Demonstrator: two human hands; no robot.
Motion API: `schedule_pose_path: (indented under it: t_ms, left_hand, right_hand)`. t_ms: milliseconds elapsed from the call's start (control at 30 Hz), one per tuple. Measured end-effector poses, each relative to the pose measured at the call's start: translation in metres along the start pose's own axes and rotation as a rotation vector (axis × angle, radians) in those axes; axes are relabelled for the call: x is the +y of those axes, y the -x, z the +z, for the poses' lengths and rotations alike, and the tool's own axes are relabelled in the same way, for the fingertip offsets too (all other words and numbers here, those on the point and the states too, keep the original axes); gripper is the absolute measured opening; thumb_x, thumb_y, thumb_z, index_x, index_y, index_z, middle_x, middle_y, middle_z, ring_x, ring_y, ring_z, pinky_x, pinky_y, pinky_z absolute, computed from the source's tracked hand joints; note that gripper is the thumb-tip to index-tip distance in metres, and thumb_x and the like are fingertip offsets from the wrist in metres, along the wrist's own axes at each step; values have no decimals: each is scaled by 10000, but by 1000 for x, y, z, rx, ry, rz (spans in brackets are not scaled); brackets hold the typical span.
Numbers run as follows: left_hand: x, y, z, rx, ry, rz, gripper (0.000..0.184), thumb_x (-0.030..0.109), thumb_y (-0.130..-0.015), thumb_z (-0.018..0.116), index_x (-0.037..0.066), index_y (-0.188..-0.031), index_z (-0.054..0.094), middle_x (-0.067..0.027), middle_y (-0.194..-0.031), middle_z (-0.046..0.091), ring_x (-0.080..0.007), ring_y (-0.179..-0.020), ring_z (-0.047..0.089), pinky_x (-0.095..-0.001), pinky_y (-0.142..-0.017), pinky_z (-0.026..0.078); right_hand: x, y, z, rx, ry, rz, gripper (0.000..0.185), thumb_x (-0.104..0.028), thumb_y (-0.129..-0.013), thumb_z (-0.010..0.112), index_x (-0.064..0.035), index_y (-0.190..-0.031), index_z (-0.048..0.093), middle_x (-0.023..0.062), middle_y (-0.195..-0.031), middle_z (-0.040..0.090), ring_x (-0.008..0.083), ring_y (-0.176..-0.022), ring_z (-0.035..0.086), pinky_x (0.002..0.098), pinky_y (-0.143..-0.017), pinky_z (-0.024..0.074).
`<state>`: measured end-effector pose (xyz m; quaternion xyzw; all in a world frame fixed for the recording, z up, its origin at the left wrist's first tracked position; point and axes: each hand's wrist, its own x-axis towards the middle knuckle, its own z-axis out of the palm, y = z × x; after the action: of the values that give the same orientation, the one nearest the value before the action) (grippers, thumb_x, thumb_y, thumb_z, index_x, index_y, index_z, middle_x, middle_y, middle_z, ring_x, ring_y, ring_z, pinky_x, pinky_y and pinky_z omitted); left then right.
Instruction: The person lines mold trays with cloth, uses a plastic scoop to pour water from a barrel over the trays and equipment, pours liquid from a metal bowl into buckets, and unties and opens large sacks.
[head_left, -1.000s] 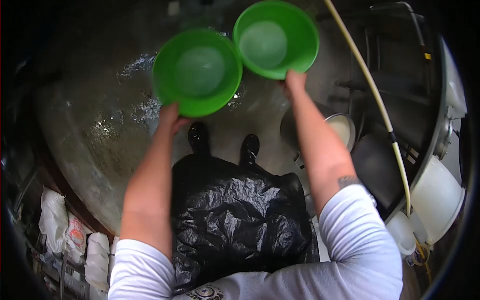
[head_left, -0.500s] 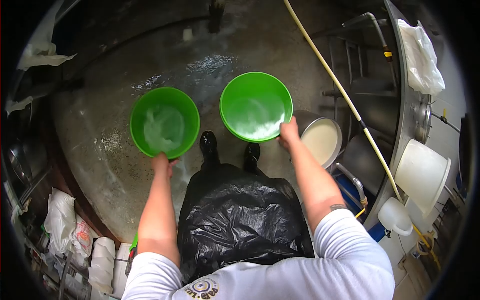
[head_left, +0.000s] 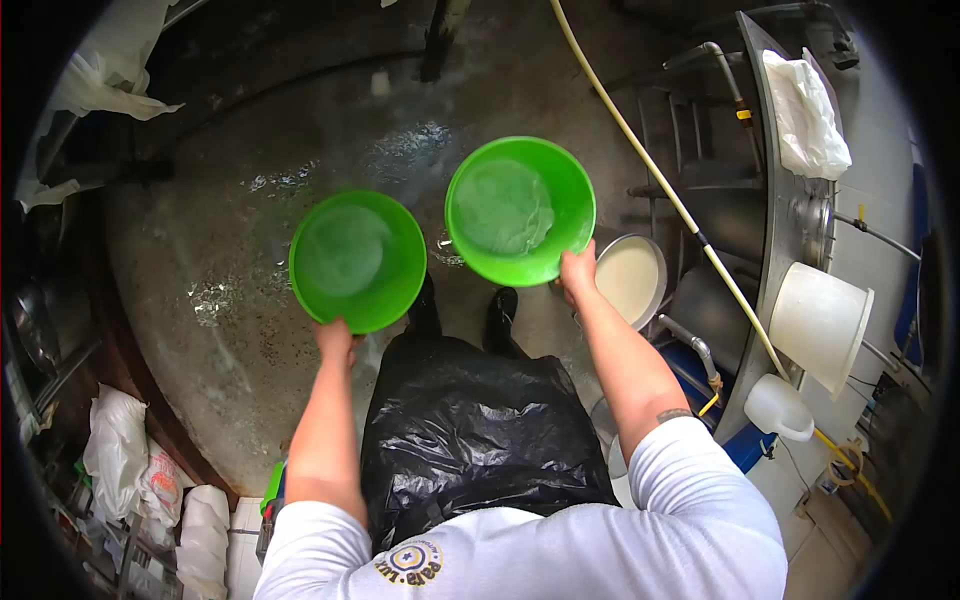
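My left hand [head_left: 335, 339] grips the near rim of a green bucket [head_left: 402, 285], which has some cloudy liquid at its bottom. A second green bucket [head_left: 575, 205] is in my right hand [head_left: 577, 272], held by its near right rim. Whitish liquid lies in that one too, pooled toward its far left side. Both buckets are held out before me over the wet floor [head_left: 230, 370], side by side and slightly apart. Just right of my right hand stands a round metal pot [head_left: 657, 300] with a cream-coloured liquid inside.
A long pale pole or hose [head_left: 640, 145] slants down the right side, near a metal counter [head_left: 757, 200]. White plastic containers [head_left: 818, 322] are at the right. White bags [head_left: 115, 440] sit at lower left.
The left bucket has moved right and a little toward me. The right bucket has tilted, and its liquid has shifted from the near side to the far left.
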<state>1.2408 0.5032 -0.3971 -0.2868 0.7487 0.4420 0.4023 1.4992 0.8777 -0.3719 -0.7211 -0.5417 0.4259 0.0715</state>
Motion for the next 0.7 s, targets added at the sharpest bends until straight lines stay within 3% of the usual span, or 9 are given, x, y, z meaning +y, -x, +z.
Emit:
schedule_pose_path:
  t_ms: [67, 167, 267, 367, 433, 500, 567, 633, 700]
  left_hand:
    - [-17, -51, -62, -87, -12, -95, 507, 280, -1020, 542, 131, -1491, 428, -161, -1257, 653, -311, -954, 732, -475, -622, 641]
    - [61, -63, -84, -283, 4, -130, 385, 167, -1030, 465, -62, -1330, 536, -222, -1167, 691, -363, -972, 736, -507, -660, 648]
    - [40, -65, -21, -109, 158, 9, 427, 200, -991, 552, 13, -1374, 521, -215, -1229, 657, -334, -1002, 718, -495, -654, 630]
    - [26, 6, 34, 27, -70, 40, 452, 270, -1044, 507, 96, -1459, 455, -158, -1280, 650, -285, -1027, 711, -463, -608, 596]
    - [-5, -48, -15, -208, -18, -25, 437, 244, -1039, 488, 82, -1444, 469, -152, -1277, 654, -276, -1016, 711, -475, -606, 596]
    - [9, -111, -59, -294, -70, -120, 435, 279, -1035, 494, 99, -1431, 488, -169, -1290, 630, -344, -1076, 683, -536, -779, 627]
    - [37, -115, -46, -334, -77, -182, 426, 240, -1034, 491, 95, -1434, 483, -177, -1297, 624, -355, -1095, 675, -546, -804, 622]
    - [48, -90, 14, -149, 113, -86, 410, 153, -1021, 487, 50, -1418, 481, -198, -1305, 610, -376, -1114, 657, -560, -830, 614]
    - [27, -79, 67, -123, 172, -77, 402, 119, -1015, 485, 25, -1407, 478, -204, -1306, 602, -386, -1105, 653, -566, -847, 607]
  right_hand:
    - [-11, 1, -15, -87, 93, -9, 417, -115, -939, 530, -42, -1345, 475, 173, -1018, 677, 277, -682, 667, 362, -417, 496]
    - [-42, -26, -31, -123, 201, -65, 327, -39, -921, 483, -15, -1238, 557, 153, -866, 677, 235, -546, 618, 346, -377, 474]
    - [-34, -46, -14, -176, -146, 87, 237, -18, -928, 453, -23, -1142, 555, 130, -833, 665, 177, -507, 584, 333, -344, 408]
    - [8, -6, 20, 137, -66, 75, 312, -118, -956, 516, -24, -1253, 540, 174, -978, 692, 283, -642, 672, 355, -374, 462]
    - [24, -10, 9, 92, 35, 119, 367, -147, -956, 527, -42, -1308, 537, 178, -1020, 697, 298, -768, 699, 364, -427, 504]
    - [44, -69, -3, -161, 209, -73, 385, -139, -948, 542, -41, -1321, 536, 187, -1038, 699, 285, -805, 711, 374, -483, 535]
    - [59, -118, 7, -62, 94, -265, 404, -129, -938, 545, -41, -1332, 534, 186, -1056, 703, 277, -780, 718, 379, -523, 553]
    - [24, -109, 22, -138, -71, 16, 395, -105, -930, 536, -52, -1322, 537, 164, -1019, 700, 262, -719, 705, 366, -481, 531]
    - [23, -97, 45, -52, -314, 66, 242, -57, -954, 504, -47, -1187, 570, 125, -876, 663, 175, -496, 566, 313, -361, 404]
